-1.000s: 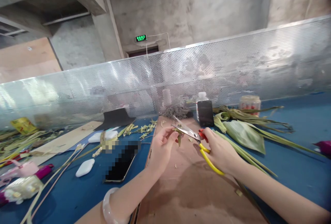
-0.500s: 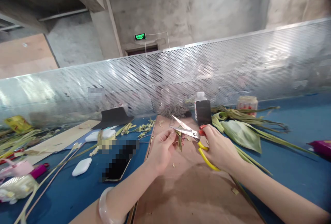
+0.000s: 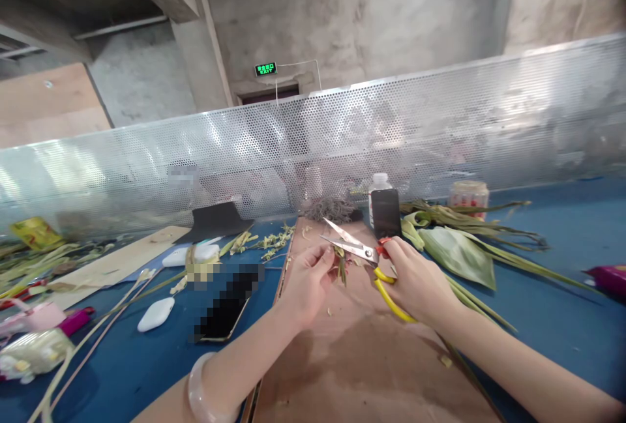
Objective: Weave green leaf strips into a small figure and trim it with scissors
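Note:
My right hand [image 3: 418,279] is closed round the yellow handles of a pair of scissors [image 3: 360,250], and a bit of red shows by its fingers. The two blades point left and stand apart. My left hand [image 3: 310,279] pinches a small bundle of green and yellowish plant strips [image 3: 341,269] just under the lower blade; the strip ends hang down to the right of my fingertips. Both hands are above a brown wooden board [image 3: 362,371], with small scraps lying on it.
A phone [image 3: 385,213] leans on a white-capped bottle [image 3: 380,179] behind my hands. Broad green leaves [image 3: 457,255] and a jar [image 3: 469,196] are to the right. Leftward lie another phone [image 3: 229,302], a white case [image 3: 156,315] and plant strips. A perforated metal screen [image 3: 420,123] rises behind.
Almost nothing differs. Both hands, the scissors and the bundle stay in nearly the same place, with only a very slight shift of the whole view.

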{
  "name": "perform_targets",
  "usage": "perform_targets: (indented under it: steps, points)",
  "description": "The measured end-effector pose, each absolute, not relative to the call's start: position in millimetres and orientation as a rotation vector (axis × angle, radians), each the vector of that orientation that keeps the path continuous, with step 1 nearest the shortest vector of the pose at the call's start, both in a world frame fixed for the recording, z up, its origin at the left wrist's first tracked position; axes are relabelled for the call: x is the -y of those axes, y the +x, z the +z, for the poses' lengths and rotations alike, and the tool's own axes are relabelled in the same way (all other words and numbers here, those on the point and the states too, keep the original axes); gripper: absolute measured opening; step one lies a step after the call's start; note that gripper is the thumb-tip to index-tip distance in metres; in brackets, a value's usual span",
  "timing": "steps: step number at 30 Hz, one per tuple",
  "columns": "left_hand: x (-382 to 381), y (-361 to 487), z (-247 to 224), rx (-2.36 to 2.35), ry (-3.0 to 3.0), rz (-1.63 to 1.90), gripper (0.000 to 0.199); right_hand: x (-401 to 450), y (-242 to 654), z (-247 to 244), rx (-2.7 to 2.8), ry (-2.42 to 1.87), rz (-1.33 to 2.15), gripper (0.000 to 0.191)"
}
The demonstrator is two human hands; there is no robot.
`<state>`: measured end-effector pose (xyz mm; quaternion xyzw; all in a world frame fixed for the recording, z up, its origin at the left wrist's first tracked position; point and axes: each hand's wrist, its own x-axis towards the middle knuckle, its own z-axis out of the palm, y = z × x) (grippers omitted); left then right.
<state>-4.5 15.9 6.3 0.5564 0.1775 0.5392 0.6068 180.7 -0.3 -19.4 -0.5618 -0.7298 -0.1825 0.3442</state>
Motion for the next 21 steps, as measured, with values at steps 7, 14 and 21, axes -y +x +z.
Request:
perform_targets:
  steps: [7,14,21]
  points:
    - [-15.4,-3.3,7.4,-0.457,1.28,1.267,0.018,0.7,182.3,-19.9,1.883,-1.485,-0.539,0.02]
    - [-17.6,-3.7,6.8,-0.427,1.234,1.258,0.016,1.8,181.4,-19.7,1.85,-1.457,-0.606,0.017]
    - [-35.0,-12.1,5.7,-0.445,1.195,1.281,0.016,-3.9,187.1,-15.5,1.721,-1.818,-0.361,0.024]
